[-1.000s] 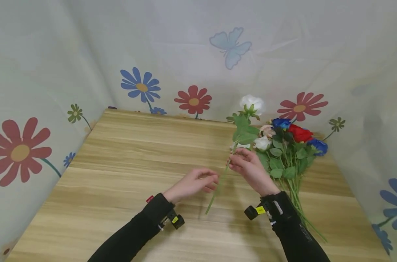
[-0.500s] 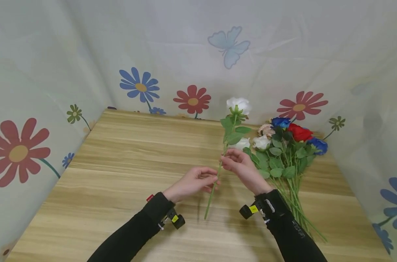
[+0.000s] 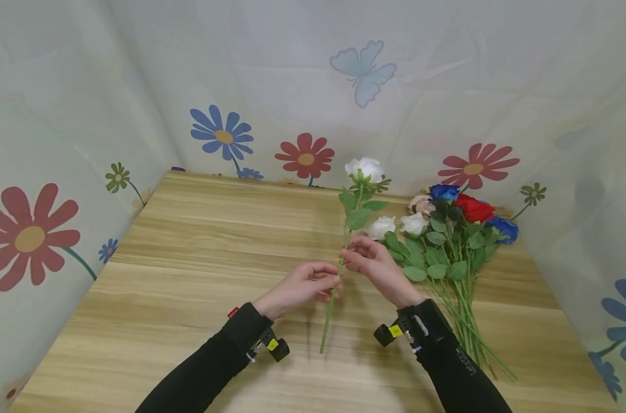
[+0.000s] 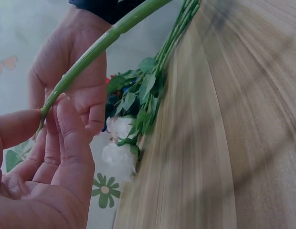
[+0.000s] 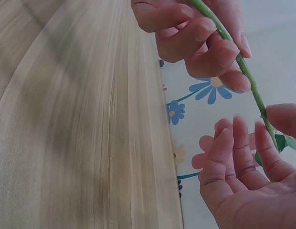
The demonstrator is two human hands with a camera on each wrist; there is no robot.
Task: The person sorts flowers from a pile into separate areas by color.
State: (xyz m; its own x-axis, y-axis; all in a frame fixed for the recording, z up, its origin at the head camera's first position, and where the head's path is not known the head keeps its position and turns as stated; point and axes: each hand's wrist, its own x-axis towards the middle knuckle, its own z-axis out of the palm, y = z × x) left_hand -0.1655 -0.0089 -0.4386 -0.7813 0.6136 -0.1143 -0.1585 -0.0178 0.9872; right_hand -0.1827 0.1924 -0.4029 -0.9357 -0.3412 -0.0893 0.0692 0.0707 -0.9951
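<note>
A single artificial white rose (image 3: 364, 171) with a long green stem is held upright, a little tilted, above the middle of the table. My right hand (image 3: 377, 269) pinches its stem between thumb and fingers, just below the leaves. Lower down, my left hand (image 3: 298, 288) pinches the same stem, its thumb on one side and fingers on the other. The stem (image 4: 93, 52) crosses the left wrist view, with both hands around it. In the right wrist view the stem (image 5: 253, 88) slants between the two hands; the bloom lies outside that view.
To the right lies a pile of artificial roses: a red rose (image 3: 474, 209), blue roses (image 3: 503, 229), a pale pink rose (image 3: 421, 205) and white roses (image 3: 414, 224), their stems toward me. A flower-print curtain (image 3: 272, 69) surrounds the wooden table (image 3: 230, 229).
The held white rose has shifted left and become more upright as my right hand moved left. My left hand, near the stem earlier, now pinches it.
</note>
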